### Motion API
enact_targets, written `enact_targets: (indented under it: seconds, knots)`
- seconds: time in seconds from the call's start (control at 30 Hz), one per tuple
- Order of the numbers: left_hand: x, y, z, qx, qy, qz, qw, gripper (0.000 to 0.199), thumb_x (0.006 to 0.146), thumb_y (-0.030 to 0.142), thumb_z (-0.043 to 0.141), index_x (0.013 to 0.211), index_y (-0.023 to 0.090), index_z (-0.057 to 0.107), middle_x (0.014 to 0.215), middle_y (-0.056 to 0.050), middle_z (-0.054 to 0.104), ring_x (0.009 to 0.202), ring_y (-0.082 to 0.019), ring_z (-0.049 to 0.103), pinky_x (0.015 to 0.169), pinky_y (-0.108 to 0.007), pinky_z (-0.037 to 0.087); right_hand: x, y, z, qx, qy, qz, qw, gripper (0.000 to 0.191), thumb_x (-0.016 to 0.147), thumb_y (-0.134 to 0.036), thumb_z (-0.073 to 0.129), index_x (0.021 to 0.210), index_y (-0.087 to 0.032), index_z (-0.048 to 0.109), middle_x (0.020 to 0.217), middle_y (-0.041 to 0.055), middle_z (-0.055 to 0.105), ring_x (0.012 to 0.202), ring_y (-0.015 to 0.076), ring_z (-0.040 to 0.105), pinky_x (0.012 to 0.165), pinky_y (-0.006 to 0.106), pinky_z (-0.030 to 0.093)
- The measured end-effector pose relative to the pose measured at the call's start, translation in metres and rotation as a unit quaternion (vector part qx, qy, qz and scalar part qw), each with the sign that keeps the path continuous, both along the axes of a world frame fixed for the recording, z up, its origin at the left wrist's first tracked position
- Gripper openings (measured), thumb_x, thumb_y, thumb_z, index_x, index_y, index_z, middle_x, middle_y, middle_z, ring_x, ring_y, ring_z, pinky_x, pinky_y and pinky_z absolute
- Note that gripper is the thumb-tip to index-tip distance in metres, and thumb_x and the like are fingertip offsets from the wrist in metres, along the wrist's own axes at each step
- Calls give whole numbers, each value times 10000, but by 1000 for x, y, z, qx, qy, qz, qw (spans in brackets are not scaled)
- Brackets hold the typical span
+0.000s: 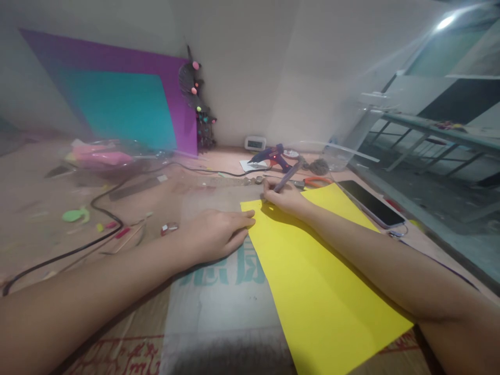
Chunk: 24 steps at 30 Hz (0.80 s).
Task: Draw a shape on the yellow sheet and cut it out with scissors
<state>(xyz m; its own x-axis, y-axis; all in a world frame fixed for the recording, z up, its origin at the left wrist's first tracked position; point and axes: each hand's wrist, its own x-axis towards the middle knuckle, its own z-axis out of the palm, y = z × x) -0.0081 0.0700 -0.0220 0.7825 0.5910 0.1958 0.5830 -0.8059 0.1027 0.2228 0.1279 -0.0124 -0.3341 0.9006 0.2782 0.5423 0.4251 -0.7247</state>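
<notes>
A yellow sheet of paper (312, 271) lies at a slant over a pale printed sheet (219, 307) on the table. My left hand (219, 234) rests flat with fingers stretched out, their tips on the paper's upper left edge. In my right hand (283, 198) a grey-purple pen (289, 176) is pinched, held at a slant near the paper's far edge. The pen's tip is hidden by my fingers. My right forearm crosses above the paper.
Beyond the paper are a hot glue gun (269, 156), orange-handled pliers (318, 181) and a small digital clock (255, 143). A phone (371, 203) lies at right. A black cord (94, 208) winds across scraps at left. Purple and teal boards (128, 104) lean on the wall.
</notes>
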Motion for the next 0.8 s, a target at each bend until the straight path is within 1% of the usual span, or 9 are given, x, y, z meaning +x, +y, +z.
enact_targets:
  seconds: [0.13,0.27,0.43,0.57,0.8]
  knots:
    - [0,0,0,3,-6,-1,1000,381,991,319,399,1279,259,641,1418,13,590,1175,-227,667,947,-381,578,1,1,0,-9,1,-7,1000,76,690,-249,486,626,-218,457,595,-33,481,618,146,470,596,283,341]
    - [-1,0,0,-1,-4,-1,1000,386,992,321,395,1283,252,639,1422,0,589,1167,-237,671,940,-394,578,0,1,-1,6,-12,2,1000,67,701,-247,495,645,-218,473,607,-33,495,621,147,471,608,284,346]
    - [0,0,0,0,-11,-5,1000,384,993,321,392,1271,248,647,1414,-1,595,1173,-232,668,953,-383,571,3,0,0,12,-15,15,1000,80,693,-234,475,624,-222,436,597,-42,446,619,139,437,612,286,328]
    - [0,0,0,0,-12,-5,1000,374,990,314,403,1260,249,654,1408,-9,602,1162,-232,674,941,-373,573,6,1,2,-6,-11,29,999,94,674,-248,467,603,-225,410,587,-43,410,618,139,410,605,291,313]
    - [0,0,0,-1,-16,-4,1000,371,990,308,409,1269,255,647,1413,-9,599,1165,-220,672,947,-352,566,8,-3,11,-65,-7,42,997,120,661,-258,485,590,-225,394,569,-51,379,579,128,396,563,281,307]
